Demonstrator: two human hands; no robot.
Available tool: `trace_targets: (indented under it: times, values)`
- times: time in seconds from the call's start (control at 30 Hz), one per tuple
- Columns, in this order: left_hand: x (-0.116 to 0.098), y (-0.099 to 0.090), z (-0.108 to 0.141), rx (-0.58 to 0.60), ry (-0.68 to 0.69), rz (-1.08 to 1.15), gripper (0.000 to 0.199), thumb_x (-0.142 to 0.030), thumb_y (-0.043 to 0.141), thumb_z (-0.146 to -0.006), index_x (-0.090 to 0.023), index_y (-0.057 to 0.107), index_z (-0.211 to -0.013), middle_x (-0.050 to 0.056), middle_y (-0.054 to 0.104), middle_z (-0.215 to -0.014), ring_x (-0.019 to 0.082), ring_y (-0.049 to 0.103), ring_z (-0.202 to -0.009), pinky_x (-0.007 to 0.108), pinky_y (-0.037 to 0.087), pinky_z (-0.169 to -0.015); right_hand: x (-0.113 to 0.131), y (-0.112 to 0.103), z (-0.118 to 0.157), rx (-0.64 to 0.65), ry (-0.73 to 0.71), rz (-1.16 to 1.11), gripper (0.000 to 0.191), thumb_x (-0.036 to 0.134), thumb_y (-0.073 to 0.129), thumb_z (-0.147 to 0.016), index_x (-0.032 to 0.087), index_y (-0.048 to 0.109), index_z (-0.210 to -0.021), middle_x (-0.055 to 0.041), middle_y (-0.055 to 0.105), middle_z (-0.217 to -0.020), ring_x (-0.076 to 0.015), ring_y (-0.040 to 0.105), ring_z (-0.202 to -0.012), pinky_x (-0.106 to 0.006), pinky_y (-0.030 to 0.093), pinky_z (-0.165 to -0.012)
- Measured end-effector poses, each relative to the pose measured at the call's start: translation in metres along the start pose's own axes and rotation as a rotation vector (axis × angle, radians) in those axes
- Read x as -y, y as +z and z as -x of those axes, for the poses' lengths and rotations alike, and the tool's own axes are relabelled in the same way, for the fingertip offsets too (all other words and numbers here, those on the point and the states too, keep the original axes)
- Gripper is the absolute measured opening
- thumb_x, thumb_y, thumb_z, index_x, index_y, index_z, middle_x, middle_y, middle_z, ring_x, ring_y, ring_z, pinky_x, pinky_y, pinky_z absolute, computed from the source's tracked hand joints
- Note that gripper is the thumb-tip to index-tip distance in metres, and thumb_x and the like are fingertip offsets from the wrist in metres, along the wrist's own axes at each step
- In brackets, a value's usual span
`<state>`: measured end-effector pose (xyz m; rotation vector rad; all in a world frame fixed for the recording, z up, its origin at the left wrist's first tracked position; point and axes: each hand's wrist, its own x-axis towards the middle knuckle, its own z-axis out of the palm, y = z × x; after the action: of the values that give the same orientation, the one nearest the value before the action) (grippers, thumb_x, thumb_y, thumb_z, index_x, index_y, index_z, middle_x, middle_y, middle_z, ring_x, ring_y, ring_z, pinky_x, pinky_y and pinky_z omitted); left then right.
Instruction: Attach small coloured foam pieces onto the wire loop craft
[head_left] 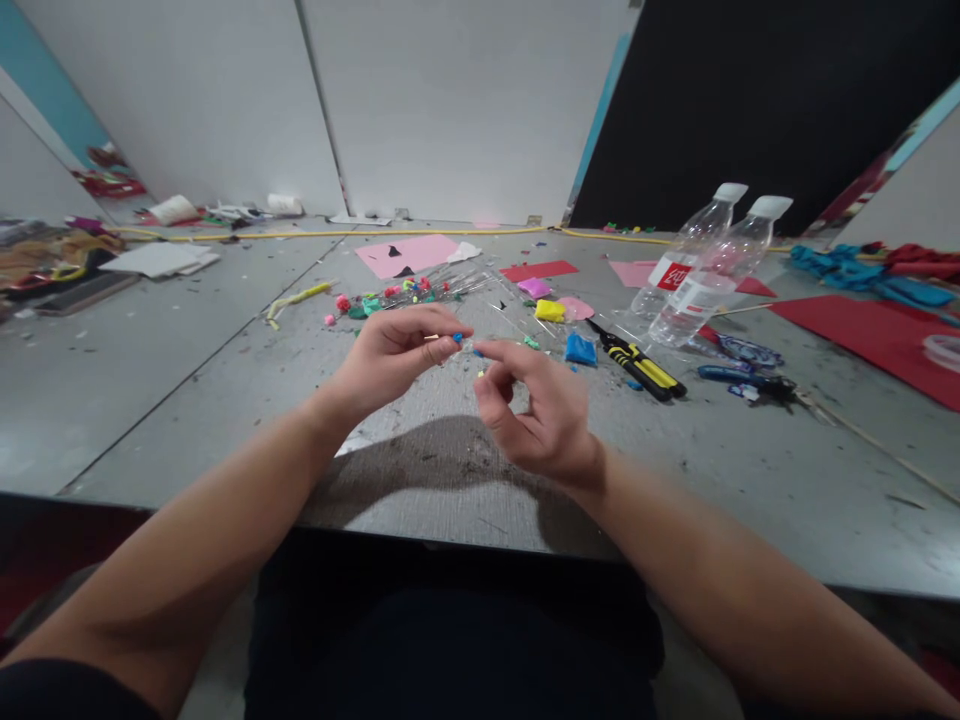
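Note:
My left hand (394, 350) is closed in a pinch, with a small blue lump of modelling clay (457, 338) at the tips of thumb and forefinger. A thin pale line, perhaps a stick, shows between those fingers. My right hand (536, 405) is just to the right, its forefinger bent towards the blue lump and its thumb apart from it; nothing shows in its grip. Beyond it on the table lie a blue clay pack (580, 349), a yellow clay pack (550, 311) and a purple clay pack (535, 288).
Black-and-yellow pliers (637, 362) lie at the right, before two clear plastic bottles (694, 280). Several thin sticks with coloured clay (405, 295) lie behind my left hand. Red sheets (870, 335) and a pink sheet (405, 254) rest on the grey table (225, 400).

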<state>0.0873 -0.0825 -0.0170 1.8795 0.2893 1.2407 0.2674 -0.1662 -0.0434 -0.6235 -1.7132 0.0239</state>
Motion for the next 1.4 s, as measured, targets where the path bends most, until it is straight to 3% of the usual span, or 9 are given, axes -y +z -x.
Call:
trace_targets:
  times: [0.23,0.4,0.77,1.0,1.17,1.4]
  values:
    - [0.003,0.001,0.002,-0.044,0.006,0.089,0.01,-0.033,0.086,-0.08,-0.03,0.085,-0.09,0.003,0.075,-0.082,0.01,0.063,-0.066,0.025,0.053,-0.062,0.001,-0.001,0.0,-0.012,-0.048,0.042,0.034,0.018,0.057,-0.096,0.029,0.059,-0.128,0.0053,0.061,-0.071,-0.0135,0.057,-0.059,-0.031,0.051,-0.061]
    - [0.002,0.0,0.003,-0.01,0.022,0.041,0.011,-0.029,0.086,-0.081,-0.031,0.086,-0.092,0.004,0.076,-0.085,0.014,0.066,-0.074,0.028,0.054,-0.066,-0.001,-0.001,0.0,0.014,-0.034,0.054,0.04,0.021,0.055,-0.096,0.027,0.057,-0.135,0.0054,0.061,-0.07,-0.0138,0.055,-0.058,-0.031,0.051,-0.061]
    - [-0.002,0.005,0.003,-0.032,-0.01,0.023,0.019,-0.041,0.079,-0.088,-0.026,0.084,-0.098,0.003,0.071,-0.074,0.012,0.064,-0.066,0.026,0.054,-0.063,0.001,0.0,0.001,0.004,-0.059,0.025,0.043,0.018,0.057,-0.095,0.03,0.054,-0.136,0.0063,0.06,-0.072,-0.0129,0.054,-0.056,-0.03,0.05,-0.057]
    - [-0.006,0.004,0.005,0.099,-0.089,0.019,0.02,-0.041,0.078,-0.089,-0.023,0.083,-0.097,0.004,0.072,-0.073,0.013,0.065,-0.066,0.026,0.055,-0.063,0.001,0.004,0.001,-0.101,0.118,-0.045,0.032,0.026,0.064,-0.095,0.031,0.051,-0.124,0.007,0.055,-0.07,-0.0134,0.052,-0.055,-0.033,0.048,-0.057]
    - [-0.007,0.007,0.006,0.146,-0.114,0.028,0.024,-0.044,0.079,-0.087,-0.022,0.084,-0.095,0.006,0.075,-0.078,0.015,0.07,-0.069,0.026,0.058,-0.064,0.002,0.003,0.0,-0.093,0.032,-0.005,0.035,0.023,0.066,-0.094,0.032,0.05,-0.123,0.0088,0.053,-0.069,-0.0115,0.048,-0.052,-0.03,0.047,-0.054]
    - [-0.007,0.006,0.005,0.076,-0.085,0.067,0.019,-0.038,0.086,-0.081,-0.023,0.085,-0.091,0.004,0.074,-0.069,0.011,0.067,-0.06,0.022,0.056,-0.057,0.0,0.001,-0.002,-0.109,-0.118,0.032,0.028,0.021,0.058,-0.096,0.024,0.057,-0.123,0.0073,0.056,-0.072,-0.0096,0.052,-0.055,-0.025,0.049,-0.054]
